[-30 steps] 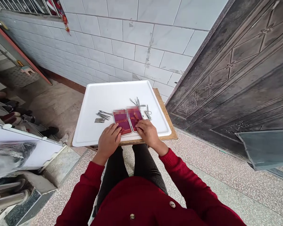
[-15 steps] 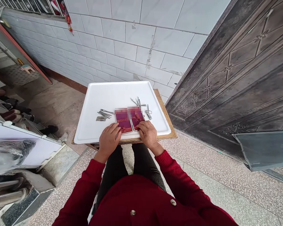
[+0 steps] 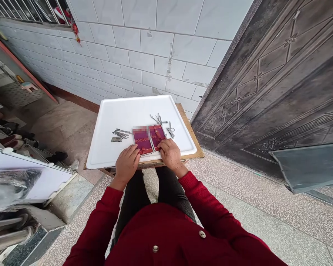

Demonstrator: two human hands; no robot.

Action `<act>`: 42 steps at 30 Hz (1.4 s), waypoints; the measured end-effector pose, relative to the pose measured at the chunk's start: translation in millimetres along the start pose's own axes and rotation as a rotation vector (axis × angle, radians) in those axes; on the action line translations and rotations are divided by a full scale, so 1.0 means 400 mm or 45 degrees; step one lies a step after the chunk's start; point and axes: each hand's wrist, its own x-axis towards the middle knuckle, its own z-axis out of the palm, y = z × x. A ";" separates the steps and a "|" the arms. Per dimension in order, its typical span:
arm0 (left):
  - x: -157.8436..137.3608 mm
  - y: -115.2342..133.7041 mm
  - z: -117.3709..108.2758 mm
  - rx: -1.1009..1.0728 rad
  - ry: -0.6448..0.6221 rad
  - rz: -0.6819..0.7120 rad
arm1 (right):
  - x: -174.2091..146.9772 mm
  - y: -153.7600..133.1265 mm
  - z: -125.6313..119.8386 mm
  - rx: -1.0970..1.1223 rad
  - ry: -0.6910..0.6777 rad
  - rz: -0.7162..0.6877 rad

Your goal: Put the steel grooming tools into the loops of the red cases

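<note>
An opened manicure case (image 3: 143,146) with a purple-red lining and elastic loops lies flat on a white tray (image 3: 122,111). At its near left corner my left hand (image 3: 127,161) holds the edge, fingers together. My right hand (image 3: 170,152) has its fingers curled over the near right edge. Left of the case lie several thin metal tools (image 3: 120,133) and a nail clipper (image 3: 116,139). Beyond it are metal nippers (image 3: 158,119). To the right, small scissors (image 3: 170,130) rest beside other small metal pieces. Part of the case's far side is blurred.
The tray sits on a wooden table (image 3: 195,142) against a tiled wall (image 3: 144,59). A dark metal door (image 3: 255,92) stands to the right. At left are a shoe rack (image 3: 13,142) and a white panel (image 3: 24,166).
The view has shifted slightly, so the tray and case appear a little further left. The right hand has moved slightly on the case's edge; the left hand stays at its corner.
</note>
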 end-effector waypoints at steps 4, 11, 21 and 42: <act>0.001 0.003 0.000 0.020 0.016 0.010 | 0.000 0.002 0.001 -0.010 0.001 -0.015; -0.003 0.013 -0.002 -0.003 -0.026 -0.049 | -0.007 0.008 0.001 -0.012 -0.005 -0.025; -0.007 0.020 -0.003 0.008 -0.048 -0.076 | -0.020 0.008 0.007 -0.013 0.029 -0.053; -0.022 0.019 -0.004 0.074 -0.023 0.049 | 0.290 -0.181 0.103 0.249 -0.483 -0.214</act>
